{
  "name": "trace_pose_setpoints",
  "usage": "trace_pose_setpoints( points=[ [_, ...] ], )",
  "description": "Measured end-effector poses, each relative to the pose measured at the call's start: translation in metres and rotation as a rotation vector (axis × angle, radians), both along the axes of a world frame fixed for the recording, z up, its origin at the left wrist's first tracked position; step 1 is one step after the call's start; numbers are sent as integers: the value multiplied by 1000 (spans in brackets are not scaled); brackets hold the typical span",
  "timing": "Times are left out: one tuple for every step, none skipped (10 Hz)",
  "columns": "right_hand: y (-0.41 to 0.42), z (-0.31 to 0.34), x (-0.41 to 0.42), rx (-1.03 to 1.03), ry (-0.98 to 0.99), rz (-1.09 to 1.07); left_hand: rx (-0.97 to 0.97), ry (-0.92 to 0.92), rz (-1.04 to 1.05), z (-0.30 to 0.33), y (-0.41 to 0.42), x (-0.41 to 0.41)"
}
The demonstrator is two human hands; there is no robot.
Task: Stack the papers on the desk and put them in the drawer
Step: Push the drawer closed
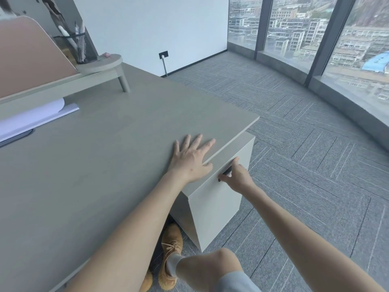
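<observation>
Papers (pixel 31 119) lay at the left edge of the frame, light and floppy, best lifted by their edges, while my left hand (pixel 190 158) pressed flat and empty on the desk (pixel 105 144) and my right hand (pixel 236 175) curled around the drawer (pixel 214 199) handle (pixel 227 172).

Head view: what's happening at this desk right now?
A person stands at the desk's corner. The left hand lies flat, fingers spread, on the desk near its edge. The right hand is on the dark handle of the drawer in the cabinet under the desk; the drawer looks shut or barely open. The papers lie far off on the desk's left side, tucked under the raised shelf, so nothing has been put away yet.
</observation>
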State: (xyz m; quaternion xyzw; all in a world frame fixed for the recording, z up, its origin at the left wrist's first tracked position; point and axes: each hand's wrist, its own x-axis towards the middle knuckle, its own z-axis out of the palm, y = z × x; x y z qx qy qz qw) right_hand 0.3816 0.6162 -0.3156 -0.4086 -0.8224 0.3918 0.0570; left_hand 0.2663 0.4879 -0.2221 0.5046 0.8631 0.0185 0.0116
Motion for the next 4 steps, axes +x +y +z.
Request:
trace_pose_setpoints(
  points=[
    [-3,3,2,16,-2,0,37,-61,-2,2,-5,1],
    [-7,20,14,57,-12,45,128,-239,40,12,-14,0],
    [-13,47,26,133,9,83,275,-382,74,24,-29,4],
    [-26,83,32,235,114,66,327,-330,89,45,-51,12]
  ],
)
